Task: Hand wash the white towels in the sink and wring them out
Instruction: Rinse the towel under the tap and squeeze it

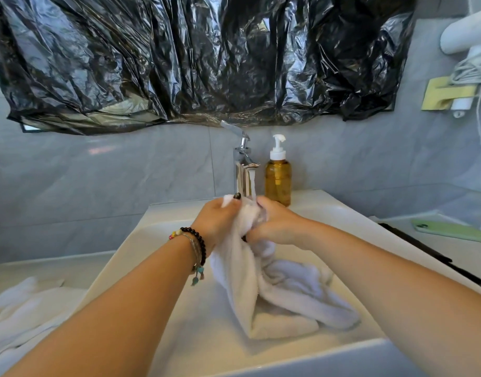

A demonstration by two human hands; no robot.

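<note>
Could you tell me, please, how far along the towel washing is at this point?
Nothing looks finished yet. In hand: the left hand and right hand grip one white towel under the running faucet, its lower end trailing into the sink. Left: wringing it, then washing the pile of white cloth lying on the counter to the left, which I cannot confirm is untouched.

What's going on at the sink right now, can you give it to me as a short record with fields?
activity: washing a white towel under running water
left hand: grips the bunched top of the towel, fingers curled round it
right hand: grips the same bunch from the other side
faucet: on, stream falling onto the bunch
sink: the towel's lower part lies in the basin
other towels: white pile on the counter left of the sink
soap bottle: amber, pump top, right of the faucet
phone: green, on the right counter
</note>
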